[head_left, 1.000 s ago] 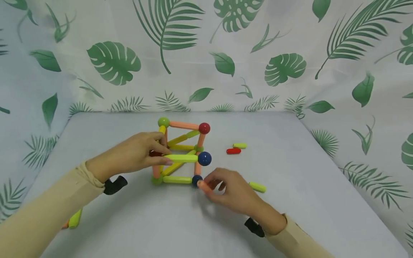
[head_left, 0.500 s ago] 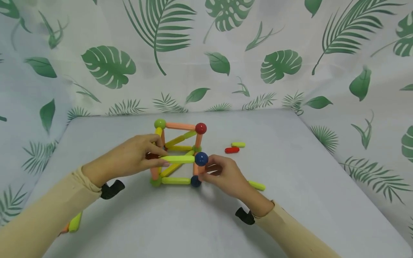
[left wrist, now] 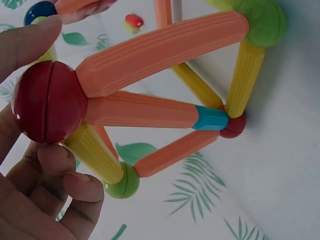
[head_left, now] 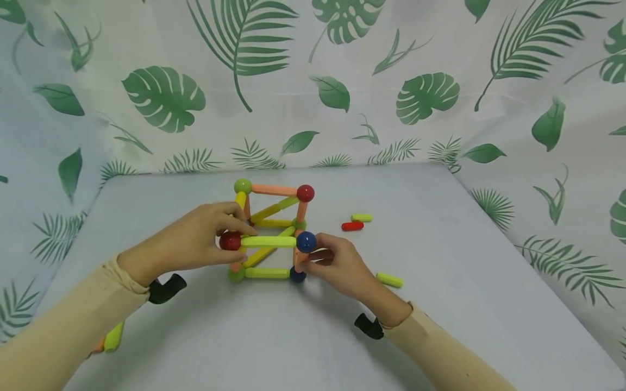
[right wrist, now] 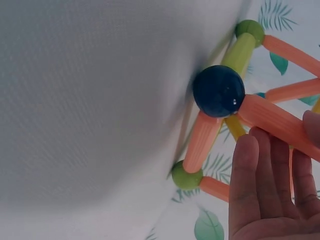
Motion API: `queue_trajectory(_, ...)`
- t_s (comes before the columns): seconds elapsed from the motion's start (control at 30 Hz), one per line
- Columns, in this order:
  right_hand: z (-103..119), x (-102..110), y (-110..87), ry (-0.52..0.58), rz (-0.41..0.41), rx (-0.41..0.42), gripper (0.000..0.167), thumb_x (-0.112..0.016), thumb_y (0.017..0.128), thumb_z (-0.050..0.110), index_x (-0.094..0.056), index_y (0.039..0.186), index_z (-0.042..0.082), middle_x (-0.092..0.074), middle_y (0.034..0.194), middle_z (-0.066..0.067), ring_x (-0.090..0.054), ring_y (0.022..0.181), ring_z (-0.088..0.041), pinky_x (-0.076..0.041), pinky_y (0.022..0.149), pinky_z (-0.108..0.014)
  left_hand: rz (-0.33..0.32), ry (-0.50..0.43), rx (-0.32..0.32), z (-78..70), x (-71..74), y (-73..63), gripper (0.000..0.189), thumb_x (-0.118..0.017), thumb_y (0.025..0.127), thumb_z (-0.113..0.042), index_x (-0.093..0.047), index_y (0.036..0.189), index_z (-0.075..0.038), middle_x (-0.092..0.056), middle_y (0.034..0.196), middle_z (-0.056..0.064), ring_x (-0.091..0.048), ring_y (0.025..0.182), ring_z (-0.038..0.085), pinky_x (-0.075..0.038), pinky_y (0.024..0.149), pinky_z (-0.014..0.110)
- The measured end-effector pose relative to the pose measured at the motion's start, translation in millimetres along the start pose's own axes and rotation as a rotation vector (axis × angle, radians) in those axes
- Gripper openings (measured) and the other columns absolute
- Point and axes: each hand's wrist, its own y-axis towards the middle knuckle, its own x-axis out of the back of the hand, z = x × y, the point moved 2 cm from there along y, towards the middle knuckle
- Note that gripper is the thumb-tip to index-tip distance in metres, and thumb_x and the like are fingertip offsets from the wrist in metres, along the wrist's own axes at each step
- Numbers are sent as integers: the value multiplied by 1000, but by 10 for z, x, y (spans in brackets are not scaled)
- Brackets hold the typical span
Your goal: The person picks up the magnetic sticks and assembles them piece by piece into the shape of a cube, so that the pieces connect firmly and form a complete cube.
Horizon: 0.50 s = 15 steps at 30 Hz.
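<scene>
On the white tabletop's (head_left: 244, 336) multicoloured rod-and-ball frame (head_left: 266, 273), left hand (head_left: 195, 239) pinches a glossy red ball (left wrist: 47, 102); right hand (head_left: 342, 270) grips a ribbed salmon rod (right wrist: 275, 120), apparently being fitted upright, needing alignment under the glossy upper blue ball (head_left: 306, 241).

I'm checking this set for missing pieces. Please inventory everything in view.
Table: one, white, underneath
Backdrop: white, green leaves, around table
Frame: one, multicoloured, on table
Balls: eight; three red, three green, two blue; frame corners
Frame rods: count unclear; mostly orange, yellow, yellow-green
Loose yellow-green rods: three; two right, one lower left
Loose red rod: one, right
Loose orange rod: one, lower left, partly hidden
Black wrist pieces: two, at wrists
Sleeves: two, beige, forearms
Left hand: one, holding red ball
Right hand: one, pinching orange rod
</scene>
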Motion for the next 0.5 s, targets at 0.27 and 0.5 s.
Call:
queue_trajectory(0.27,-23,37,-25,-61,29,-8,30,-77,90,10,-67,118,6,-70,111,-2,-68,105,-20,-55,90,-39,-14,-55,30,34,79,-50,40,-91,76,-19,-78,113,-24,-57,115,-3,-54,94,17,-50,75,37)
queue_trajectory(0.5,-116,394,-288,-283,7,-13,34,-76,92,11,-66,124,10,-70,116,-6,-66,103,-17,-55,86,-38,11,3,22,88,121,-69,39,-91,74,-12,-79,110,-24,-53,129,-5,-55,109,20,-51,80,41)
